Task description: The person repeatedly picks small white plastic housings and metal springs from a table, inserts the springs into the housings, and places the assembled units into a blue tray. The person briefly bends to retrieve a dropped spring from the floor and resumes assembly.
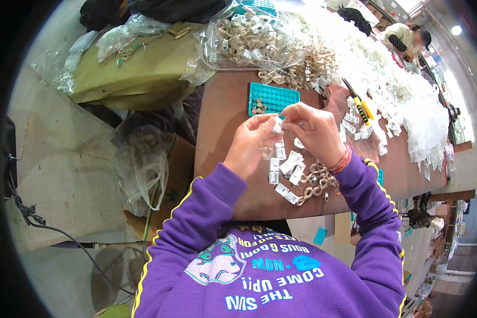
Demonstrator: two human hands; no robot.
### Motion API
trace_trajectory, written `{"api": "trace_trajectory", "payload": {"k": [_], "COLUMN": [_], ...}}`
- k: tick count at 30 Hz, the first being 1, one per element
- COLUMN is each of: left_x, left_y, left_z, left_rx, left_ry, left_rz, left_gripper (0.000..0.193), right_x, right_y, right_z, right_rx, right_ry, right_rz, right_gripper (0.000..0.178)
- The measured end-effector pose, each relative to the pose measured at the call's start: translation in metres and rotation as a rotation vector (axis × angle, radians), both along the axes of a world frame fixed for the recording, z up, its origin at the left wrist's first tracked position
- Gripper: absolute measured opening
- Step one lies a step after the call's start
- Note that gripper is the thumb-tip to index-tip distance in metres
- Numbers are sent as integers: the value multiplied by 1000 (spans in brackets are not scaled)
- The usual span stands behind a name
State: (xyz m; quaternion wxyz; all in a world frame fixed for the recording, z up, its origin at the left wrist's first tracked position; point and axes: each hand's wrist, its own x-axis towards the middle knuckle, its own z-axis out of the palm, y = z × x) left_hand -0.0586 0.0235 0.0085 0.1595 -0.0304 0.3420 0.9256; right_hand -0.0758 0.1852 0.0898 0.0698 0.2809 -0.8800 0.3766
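Observation:
My left hand [252, 144] pinches a small white plastic case [277, 125] between thumb and fingers, above the brown table. Close against that case, my right hand [319, 130] has thumb and forefinger drawn together; whatever they hold is too small to make out. Just beyond both hands is a teal tray [281, 95] with rows of round hollows and several small round discs [258, 108] at its left end. Below the hands lie more white cases [290, 162], some in a row. Coils of thin beige cord [317, 181] lie beside them.
A clear bag [249, 42] full of corded cases stands at the back. A big heap of white pieces [387, 85] covers the right side. Yellow-and-black pliers [362, 110] lie right of the tray. Another person [408, 41] sits at the far right.

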Motion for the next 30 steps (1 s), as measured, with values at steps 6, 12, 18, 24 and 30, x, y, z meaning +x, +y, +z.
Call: {"api": "trace_trajectory", "payload": {"k": [6,12,18,24,30], "left_x": [-2,0,3,6,3], "left_y": [-1,0,-2,0,2], "left_z": [-4,-3,4,3,-1], "left_rx": [78,94,87,143,203], "left_ry": [-31,12,-17,-14,-12], "left_rz": [-37,-14,-51,-47,-89], "left_gripper": [23,22,23,23,23], "right_x": [1,7,9,14,15], "right_y": [1,-6,-5,-5,-7], "right_z": [-8,-13,-9,-14,-19], "right_rx": [76,129,66,140,182], "right_ry": [137,220,163,210,343], "right_rz": [3,1,1,-7,-22], "right_gripper": [9,8,7,10,13]}}
